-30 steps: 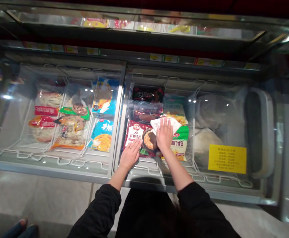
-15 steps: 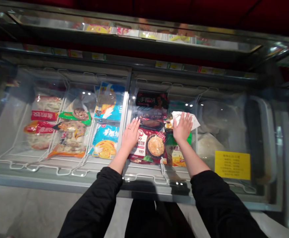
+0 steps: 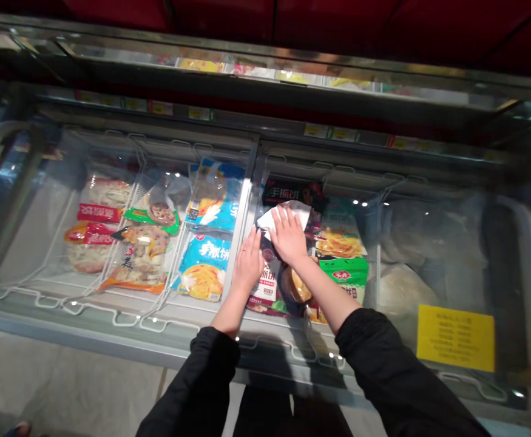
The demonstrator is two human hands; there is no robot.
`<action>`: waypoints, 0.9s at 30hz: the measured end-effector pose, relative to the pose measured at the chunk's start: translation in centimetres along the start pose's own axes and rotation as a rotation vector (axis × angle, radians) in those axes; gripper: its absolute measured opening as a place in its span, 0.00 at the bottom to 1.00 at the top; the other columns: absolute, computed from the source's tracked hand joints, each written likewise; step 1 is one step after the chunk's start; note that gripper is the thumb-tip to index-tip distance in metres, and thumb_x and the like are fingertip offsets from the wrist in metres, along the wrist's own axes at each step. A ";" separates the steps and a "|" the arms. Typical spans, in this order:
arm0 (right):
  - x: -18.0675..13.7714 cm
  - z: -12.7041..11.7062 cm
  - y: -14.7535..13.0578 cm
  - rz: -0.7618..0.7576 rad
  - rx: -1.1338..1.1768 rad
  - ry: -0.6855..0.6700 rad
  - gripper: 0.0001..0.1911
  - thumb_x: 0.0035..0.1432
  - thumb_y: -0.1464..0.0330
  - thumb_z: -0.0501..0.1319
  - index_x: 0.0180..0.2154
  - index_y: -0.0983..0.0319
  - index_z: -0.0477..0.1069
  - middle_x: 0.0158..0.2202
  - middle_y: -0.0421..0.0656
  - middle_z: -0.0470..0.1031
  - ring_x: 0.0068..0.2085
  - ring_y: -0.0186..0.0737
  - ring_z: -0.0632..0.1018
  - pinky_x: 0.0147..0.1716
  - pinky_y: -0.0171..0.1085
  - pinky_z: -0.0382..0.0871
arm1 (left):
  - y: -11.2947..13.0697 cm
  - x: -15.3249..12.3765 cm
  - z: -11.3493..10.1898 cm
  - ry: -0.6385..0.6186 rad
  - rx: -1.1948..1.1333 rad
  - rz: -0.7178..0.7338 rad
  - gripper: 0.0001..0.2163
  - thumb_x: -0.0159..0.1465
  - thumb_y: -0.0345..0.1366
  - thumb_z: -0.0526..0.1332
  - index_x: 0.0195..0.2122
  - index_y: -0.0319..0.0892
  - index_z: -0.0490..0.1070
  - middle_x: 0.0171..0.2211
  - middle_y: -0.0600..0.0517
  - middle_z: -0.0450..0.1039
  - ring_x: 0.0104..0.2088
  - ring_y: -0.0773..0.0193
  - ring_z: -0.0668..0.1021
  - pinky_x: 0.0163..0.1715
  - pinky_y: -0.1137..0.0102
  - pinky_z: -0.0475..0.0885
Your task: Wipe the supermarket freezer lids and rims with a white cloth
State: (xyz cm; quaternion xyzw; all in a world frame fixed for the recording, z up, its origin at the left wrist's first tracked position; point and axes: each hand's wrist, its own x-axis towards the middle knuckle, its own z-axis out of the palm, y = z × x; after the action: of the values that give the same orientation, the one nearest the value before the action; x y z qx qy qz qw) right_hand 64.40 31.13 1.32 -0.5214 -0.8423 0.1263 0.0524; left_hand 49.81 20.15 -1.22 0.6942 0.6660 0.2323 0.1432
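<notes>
With spread fingers, my right hand point(image 3: 287, 238) lies flat on a white wipe point(image 3: 299, 212), pressing it against the glass lid point(image 3: 338, 155) of a chest freezer. The wipe looks like paper or thin cloth, and part of it is hidden under the palm. Just to the left, my left hand point(image 3: 248, 262) rests flat on the glass near the metal divider, fingers stretched out and holding nothing. Beneath the glass, under my hands, are a dark red flatbread packet point(image 3: 267, 279) and a black packet point(image 3: 287, 191).
Left of the divider point(image 3: 249, 182) lie blue packets point(image 3: 204, 264) and bags of frozen food point(image 3: 144, 258) in wire baskets. A green packet point(image 3: 344, 276) and a yellow notice point(image 3: 455, 337) are to the right. A shelf with a metal edge point(image 3: 265, 51) overhangs the back.
My right hand has slid the wipe leftward across the glass, from above the green packet to beside my left hand. My left hand stays near the divider. The view has shifted slightly.
</notes>
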 end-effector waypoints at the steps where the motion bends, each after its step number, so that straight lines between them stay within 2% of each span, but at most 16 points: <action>1: -0.8 0.2 -1.0 -0.080 0.014 -0.032 0.32 0.76 0.61 0.48 0.75 0.67 0.55 0.78 0.51 0.54 0.77 0.57 0.55 0.75 0.57 0.47 | 0.0 -0.1 0.0 0.001 0.005 0.006 0.37 0.74 0.28 0.50 0.80 0.43 0.33 0.78 0.44 0.46 0.76 0.52 0.58 0.75 0.54 0.60; 3: -3.1 0.4 -1.9 -0.226 0.040 -0.112 0.31 0.76 0.62 0.48 0.75 0.64 0.56 0.78 0.47 0.53 0.78 0.51 0.53 0.76 0.54 0.44 | -0.1 -0.2 0.0 -0.002 0.015 0.027 0.36 0.75 0.29 0.50 0.80 0.43 0.33 0.78 0.43 0.47 0.76 0.53 0.57 0.76 0.53 0.59; 6: -8.2 0.1 0.0 -0.304 0.061 -0.192 0.30 0.76 0.61 0.49 0.75 0.59 0.57 0.78 0.42 0.54 0.78 0.47 0.53 0.77 0.51 0.43 | -0.1 -0.2 -0.2 0.002 0.038 0.055 0.35 0.75 0.30 0.49 0.80 0.43 0.34 0.78 0.43 0.48 0.77 0.54 0.56 0.76 0.53 0.57; 8: -12.2 -0.3 2.8 -0.220 0.048 -0.192 0.30 0.76 0.60 0.50 0.75 0.57 0.57 0.78 0.42 0.55 0.78 0.47 0.54 0.76 0.52 0.46 | -0.1 -0.1 -0.3 -0.005 0.040 0.062 0.35 0.75 0.31 0.50 0.80 0.43 0.34 0.78 0.43 0.49 0.77 0.54 0.57 0.76 0.53 0.57; 11: -17.6 -0.8 7.5 0.031 -0.021 -0.124 0.30 0.76 0.60 0.48 0.74 0.61 0.59 0.77 0.47 0.57 0.77 0.50 0.55 0.75 0.55 0.50 | 0.0 0.1 -0.3 -0.029 0.028 0.046 0.35 0.75 0.31 0.51 0.80 0.42 0.36 0.77 0.43 0.50 0.76 0.54 0.58 0.76 0.54 0.58; 14: -19.8 -1.2 10.9 0.209 -0.077 -0.052 0.32 0.76 0.60 0.46 0.75 0.63 0.56 0.77 0.51 0.56 0.77 0.52 0.55 0.74 0.57 0.52 | 0.0 0.2 -0.5 -0.031 0.029 0.051 0.34 0.74 0.31 0.51 0.80 0.42 0.39 0.77 0.43 0.52 0.76 0.55 0.59 0.76 0.54 0.58; 17: -17.3 -1.5 11.8 0.256 -0.064 -0.011 0.33 0.76 0.59 0.45 0.76 0.64 0.53 0.77 0.52 0.55 0.78 0.53 0.53 0.74 0.58 0.53 | 0.4 -0.3 -0.7 -0.041 0.033 0.077 0.33 0.75 0.31 0.50 0.79 0.41 0.42 0.77 0.42 0.54 0.76 0.56 0.60 0.76 0.56 0.57; 20: -11.5 -1.4 10.5 0.338 -0.021 0.042 0.35 0.75 0.58 0.44 0.77 0.66 0.50 0.78 0.54 0.52 0.78 0.57 0.51 0.73 0.62 0.52 | 1.9 -2.5 -0.4 -0.037 0.035 0.033 0.32 0.75 0.31 0.49 0.79 0.42 0.41 0.77 0.43 0.53 0.76 0.57 0.59 0.76 0.55 0.56; 22: -7.5 -1.1 8.7 0.356 0.020 0.055 0.35 0.75 0.60 0.45 0.76 0.68 0.49 0.78 0.56 0.50 0.78 0.59 0.51 0.73 0.63 0.50 | 3.4 -4.8 0.3 -0.004 0.038 -0.061 0.32 0.76 0.31 0.48 0.80 0.43 0.38 0.77 0.43 0.53 0.76 0.57 0.58 0.77 0.54 0.55; 25: -3.7 -0.6 5.5 0.238 0.097 0.036 0.35 0.75 0.62 0.47 0.76 0.69 0.50 0.79 0.53 0.49 0.78 0.57 0.51 0.75 0.62 0.46 | 5.6 -8.7 1.7 0.067 0.042 -0.254 0.32 0.77 0.32 0.46 0.80 0.44 0.35 0.77 0.43 0.52 0.77 0.57 0.57 0.76 0.52 0.56; 27: -3.6 -0.3 3.5 0.100 0.134 0.002 0.34 0.75 0.62 0.47 0.76 0.67 0.51 0.79 0.51 0.50 0.78 0.55 0.51 0.75 0.60 0.44 | 6.6 -10.6 2.6 0.099 0.037 -0.347 0.31 0.78 0.33 0.44 0.80 0.45 0.35 0.77 0.43 0.52 0.77 0.57 0.57 0.76 0.51 0.57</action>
State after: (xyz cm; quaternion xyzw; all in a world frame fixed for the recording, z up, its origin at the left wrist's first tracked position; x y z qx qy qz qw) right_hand 69.11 29.48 0.83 -0.5584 -0.8046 0.1847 0.0816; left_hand 56.74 9.45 -1.47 0.5592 0.7861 0.2257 0.1356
